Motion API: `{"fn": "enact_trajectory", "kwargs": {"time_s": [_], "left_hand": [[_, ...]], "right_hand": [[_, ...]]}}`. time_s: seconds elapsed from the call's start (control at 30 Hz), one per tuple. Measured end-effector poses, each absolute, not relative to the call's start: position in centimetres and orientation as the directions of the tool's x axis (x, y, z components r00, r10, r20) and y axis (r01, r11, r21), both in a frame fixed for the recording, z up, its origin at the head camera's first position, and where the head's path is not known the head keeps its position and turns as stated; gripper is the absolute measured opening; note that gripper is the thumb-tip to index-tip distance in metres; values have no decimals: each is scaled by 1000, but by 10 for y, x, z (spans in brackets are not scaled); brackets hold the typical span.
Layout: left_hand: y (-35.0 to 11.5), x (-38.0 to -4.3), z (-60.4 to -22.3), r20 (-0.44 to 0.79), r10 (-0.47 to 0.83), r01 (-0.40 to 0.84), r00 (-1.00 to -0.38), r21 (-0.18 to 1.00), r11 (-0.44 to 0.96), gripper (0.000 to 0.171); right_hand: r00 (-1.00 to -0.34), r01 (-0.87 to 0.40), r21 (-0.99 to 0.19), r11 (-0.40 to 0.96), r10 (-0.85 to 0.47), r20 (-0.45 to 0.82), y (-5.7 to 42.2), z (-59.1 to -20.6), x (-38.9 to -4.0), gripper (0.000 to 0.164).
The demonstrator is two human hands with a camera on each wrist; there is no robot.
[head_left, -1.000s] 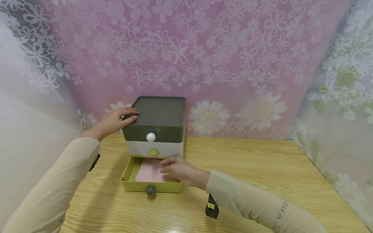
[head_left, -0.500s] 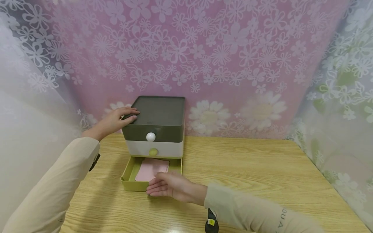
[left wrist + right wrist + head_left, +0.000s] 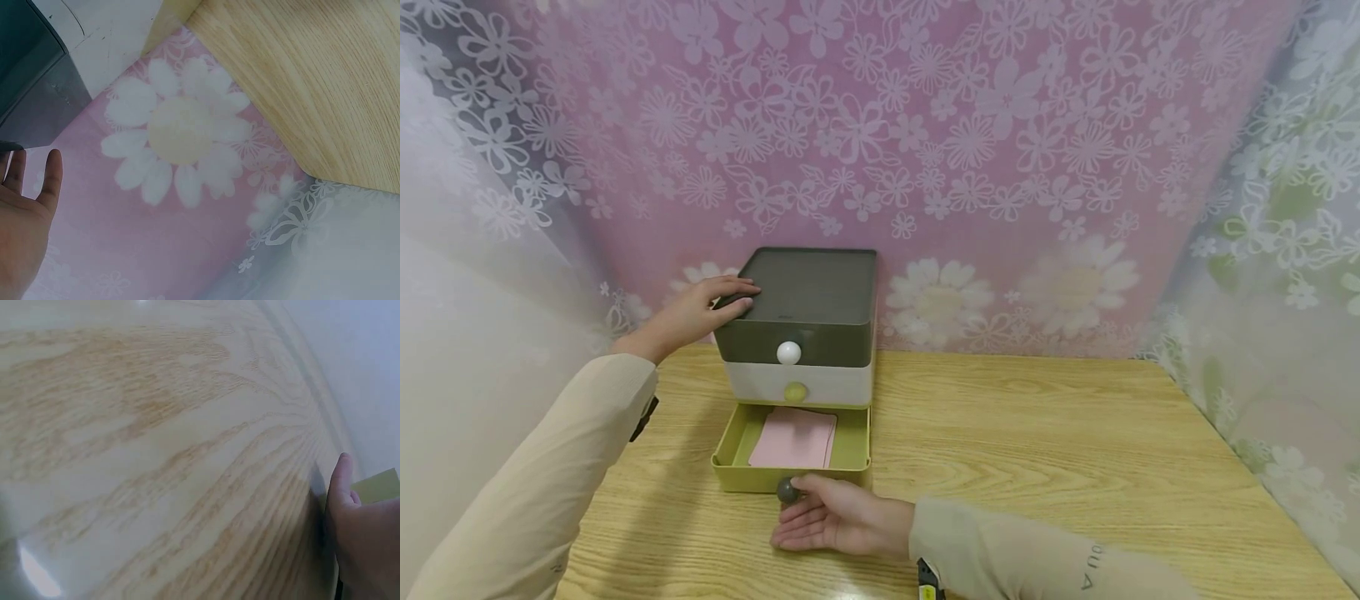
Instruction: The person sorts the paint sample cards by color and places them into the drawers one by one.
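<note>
A small desktop drawer unit [image 3: 812, 287] with a dark grey top stands on the table. Its lowest drawer [image 3: 741, 479], yellow-green, is pulled out, and a few pink paper sheets [image 3: 792, 440] lie inside. My left hand [image 3: 696, 310] rests on the unit's top left edge, fingers laid over it; the left wrist view shows this hand [image 3: 25, 225] against the dark corner. Low in front of the drawer is my right hand [image 3: 842, 515], palm turned up and fingers extended. Its thumb tip is right at the drawer's dark round knob [image 3: 786, 490].
Above the open drawer sit a white drawer [image 3: 752, 383] with a yellow-green knob [image 3: 794, 392] and a dark drawer with a white knob [image 3: 788, 353]. The wood-grain table [image 3: 1037, 450] extends to the right. Flowered curtain [image 3: 940, 167] hangs behind and at both sides.
My right hand has moved from over the pink sheets, out across the drawer front and down to the knob. The sheets are uncovered now. My left hand has stayed in place.
</note>
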State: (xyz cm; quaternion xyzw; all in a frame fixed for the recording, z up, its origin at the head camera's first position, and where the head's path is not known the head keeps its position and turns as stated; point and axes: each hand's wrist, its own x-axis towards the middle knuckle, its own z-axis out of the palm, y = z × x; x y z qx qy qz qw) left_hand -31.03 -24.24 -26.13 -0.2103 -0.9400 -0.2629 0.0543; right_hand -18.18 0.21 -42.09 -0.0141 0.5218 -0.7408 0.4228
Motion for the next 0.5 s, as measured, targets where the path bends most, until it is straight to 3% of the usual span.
{"fn": "enact_trajectory", "kwargs": {"time_s": [0.5], "left_hand": [[-242,-307,-259,201,378,428,-904,468,773,44]], "right_hand": [[-635,670,-722,-173,-638,-436,-5,-425,-184,52]]}}
